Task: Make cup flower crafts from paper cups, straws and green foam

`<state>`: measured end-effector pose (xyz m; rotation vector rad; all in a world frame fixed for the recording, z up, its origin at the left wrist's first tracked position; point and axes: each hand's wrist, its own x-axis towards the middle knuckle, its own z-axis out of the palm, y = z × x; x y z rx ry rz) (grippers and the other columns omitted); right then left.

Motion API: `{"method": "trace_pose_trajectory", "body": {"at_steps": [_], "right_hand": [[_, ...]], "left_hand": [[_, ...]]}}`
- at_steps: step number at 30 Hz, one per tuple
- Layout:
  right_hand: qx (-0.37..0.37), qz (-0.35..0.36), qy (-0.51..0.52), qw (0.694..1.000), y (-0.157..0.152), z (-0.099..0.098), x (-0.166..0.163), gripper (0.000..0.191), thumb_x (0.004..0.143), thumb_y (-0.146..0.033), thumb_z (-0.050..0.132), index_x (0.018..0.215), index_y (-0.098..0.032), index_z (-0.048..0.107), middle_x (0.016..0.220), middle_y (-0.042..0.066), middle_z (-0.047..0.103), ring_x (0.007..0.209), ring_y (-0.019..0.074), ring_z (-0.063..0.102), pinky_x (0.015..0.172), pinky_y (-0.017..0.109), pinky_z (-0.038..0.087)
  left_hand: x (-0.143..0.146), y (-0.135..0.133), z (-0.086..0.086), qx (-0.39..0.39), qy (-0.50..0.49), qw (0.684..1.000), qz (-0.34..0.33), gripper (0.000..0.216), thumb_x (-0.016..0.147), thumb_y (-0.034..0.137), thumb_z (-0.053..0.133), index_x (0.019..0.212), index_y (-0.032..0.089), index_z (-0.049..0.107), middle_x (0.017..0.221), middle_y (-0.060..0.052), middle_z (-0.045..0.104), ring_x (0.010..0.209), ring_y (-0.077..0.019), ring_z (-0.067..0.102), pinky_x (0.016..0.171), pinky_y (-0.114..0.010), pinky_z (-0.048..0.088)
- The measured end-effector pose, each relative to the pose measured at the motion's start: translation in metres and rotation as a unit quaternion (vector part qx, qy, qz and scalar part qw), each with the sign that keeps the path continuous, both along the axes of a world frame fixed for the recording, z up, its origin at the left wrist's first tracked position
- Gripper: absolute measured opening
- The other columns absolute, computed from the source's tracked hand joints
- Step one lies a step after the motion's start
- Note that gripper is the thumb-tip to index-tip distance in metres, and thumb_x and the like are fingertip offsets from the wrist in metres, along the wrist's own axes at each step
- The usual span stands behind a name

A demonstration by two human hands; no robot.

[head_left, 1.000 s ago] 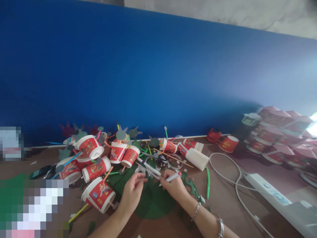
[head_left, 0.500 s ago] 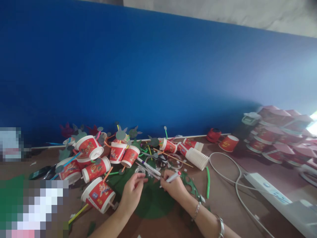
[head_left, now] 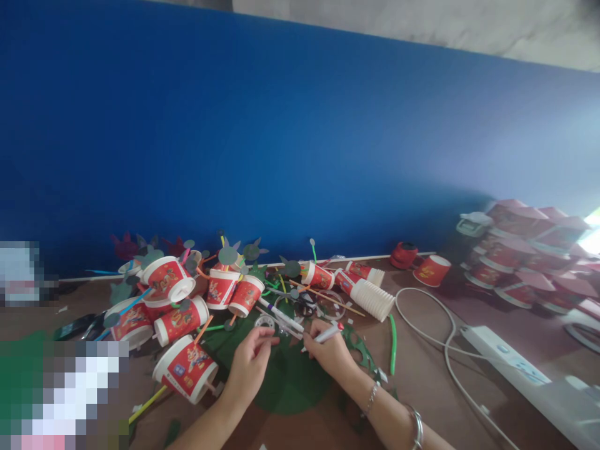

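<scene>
My right hand (head_left: 330, 353) is closed around a white marker pen (head_left: 330, 332) with a red end. Its tip points down at a dark green round sheet (head_left: 295, 387) on the table. Across from it, my left hand (head_left: 253, 359) rests over the sheet's left part, fingers loosely bent and somewhat apart, with nothing visible in them. Just beyond the hands lie a second white marker (head_left: 284, 315), a tape roll (head_left: 265, 322) and black-handled scissors (head_left: 307, 305). A green sheet with cut-out holes (head_left: 359, 347) is beside my right wrist.
Red paper cups with straws and paper shapes (head_left: 185, 369) crowd the left. Stacked cups (head_left: 372, 300) lie behind my right hand. A white power strip (head_left: 510, 362), its cable (head_left: 447, 337) and blurred piled cups (head_left: 525, 256) occupy the right. A blue panel (head_left: 281, 137) stands behind.
Almost nothing differs. Both hands keep their places and the marker stays in my right hand; the whole view has shifted very slightly.
</scene>
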<state>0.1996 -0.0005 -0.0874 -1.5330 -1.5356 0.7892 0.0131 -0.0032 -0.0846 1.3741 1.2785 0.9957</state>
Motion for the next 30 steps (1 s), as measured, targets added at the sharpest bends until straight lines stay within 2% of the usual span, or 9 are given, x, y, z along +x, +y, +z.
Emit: {"method": "trace_pose_trajectory", "body": {"at_steps": [13, 20, 26, 30], "right_hand": [[-0.030, 0.018, 0.005, 0.999, -0.0018, -0.0007, -0.0028, 0.022, 0.070, -0.024, 0.051, 0.053, -0.022, 0.037, 0.039, -0.006, 0.047, 0.037, 0.0101, 0.045, 0.040, 0.019, 0.032], [0.021, -0.002, -0.012, 1.000, -0.0003, -0.0015, -0.0008, 0.025, 0.070, -0.021, 0.052, 0.051, -0.022, 0.037, 0.041, -0.005, 0.049, 0.043, 0.0099, 0.045, 0.045, 0.019, 0.034], [-0.030, 0.015, 0.010, 0.999, -0.0024, -0.0001, -0.0031, 0.022, 0.070, -0.023, 0.051, 0.053, -0.022, 0.037, 0.039, -0.006, 0.048, 0.038, 0.0097, 0.045, 0.040, 0.019, 0.032], [-0.032, 0.015, 0.007, 0.999, -0.0015, 0.0004, -0.0024, 0.022, 0.070, -0.023, 0.051, 0.052, -0.022, 0.038, 0.038, -0.006, 0.047, 0.037, 0.0098, 0.044, 0.040, 0.019, 0.032]], "left_hand": [[-0.0007, -0.0006, 0.0004, 0.010, -0.007, 1.000, -0.002, 0.024, 0.078, 0.030, 0.047, 0.094, 0.016, 0.057, 0.087, -0.010, 0.071, 0.082, -0.0246, 0.066, 0.076, -0.035, 0.046], [0.0001, -0.0008, 0.0017, 0.008, -0.005, 1.000, 0.007, 0.025, 0.076, 0.031, 0.048, 0.093, 0.016, 0.059, 0.085, -0.009, 0.071, 0.074, -0.0232, 0.067, 0.071, -0.033, 0.047], [-0.0002, -0.0012, 0.0026, 0.004, -0.013, 1.000, 0.009, 0.025, 0.076, 0.033, 0.049, 0.092, 0.016, 0.060, 0.085, -0.009, 0.071, 0.069, -0.0224, 0.066, 0.069, -0.033, 0.047], [-0.0005, -0.0005, 0.0009, 0.008, -0.017, 1.000, 0.005, 0.024, 0.076, 0.031, 0.049, 0.092, 0.016, 0.060, 0.085, -0.009, 0.071, 0.080, -0.0241, 0.067, 0.074, -0.033, 0.046]]}}
